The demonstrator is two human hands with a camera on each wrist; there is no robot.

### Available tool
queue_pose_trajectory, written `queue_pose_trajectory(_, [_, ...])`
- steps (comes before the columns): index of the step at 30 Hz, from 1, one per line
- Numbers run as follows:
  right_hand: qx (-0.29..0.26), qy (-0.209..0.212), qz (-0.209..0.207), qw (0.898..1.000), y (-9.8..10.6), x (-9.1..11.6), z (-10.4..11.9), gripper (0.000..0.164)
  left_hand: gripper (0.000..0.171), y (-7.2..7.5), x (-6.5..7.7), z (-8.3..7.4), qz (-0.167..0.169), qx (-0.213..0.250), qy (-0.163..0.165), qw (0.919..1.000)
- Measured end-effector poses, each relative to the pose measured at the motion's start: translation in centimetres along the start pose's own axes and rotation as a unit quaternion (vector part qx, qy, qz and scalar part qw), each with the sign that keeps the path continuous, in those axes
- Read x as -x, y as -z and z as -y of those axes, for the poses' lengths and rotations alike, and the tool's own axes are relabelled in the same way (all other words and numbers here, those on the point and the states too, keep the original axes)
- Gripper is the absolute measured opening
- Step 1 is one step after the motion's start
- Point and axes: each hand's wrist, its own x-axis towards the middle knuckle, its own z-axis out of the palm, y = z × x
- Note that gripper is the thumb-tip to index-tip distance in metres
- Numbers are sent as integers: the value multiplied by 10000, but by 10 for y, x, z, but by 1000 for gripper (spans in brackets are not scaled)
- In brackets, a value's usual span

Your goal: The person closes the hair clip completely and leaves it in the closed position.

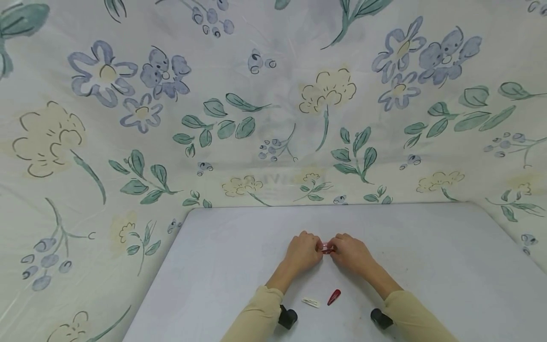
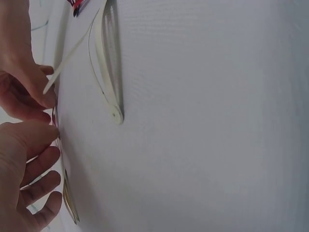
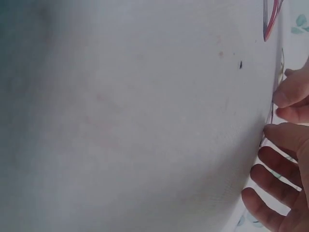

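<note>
White tabletop [image 1: 205, 266], floral sheeting [image 1: 282, 80] behind; hands [image 1: 302, 251] [image 1: 351, 254] pinch red clip [image 1: 326, 248].

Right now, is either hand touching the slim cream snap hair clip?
No, the head view shows the slim cream clip lying on the white table, apart from the left hand and right hand.

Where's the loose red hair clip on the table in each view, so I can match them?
Head: red clip lower centre, right of the white clip.
Left wrist: red clip at top edge, left, cut off.
Right wrist: red clip at top right, cut off.
Shared landmark: left hand and right hand, close together.
</note>
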Motion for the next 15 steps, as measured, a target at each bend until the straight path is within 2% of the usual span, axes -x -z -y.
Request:
queue_pose_trajectory(9, [-309, -169, -9, 9994, 1, 0, -2, 16, 10, 8, 2, 9, 62, 448, 409, 9981])
queue_pose_trajectory(15, [-627, -443, -42, 9970, 9, 1, 3, 19, 12, 15, 6, 14, -106, 970, 575, 9936])
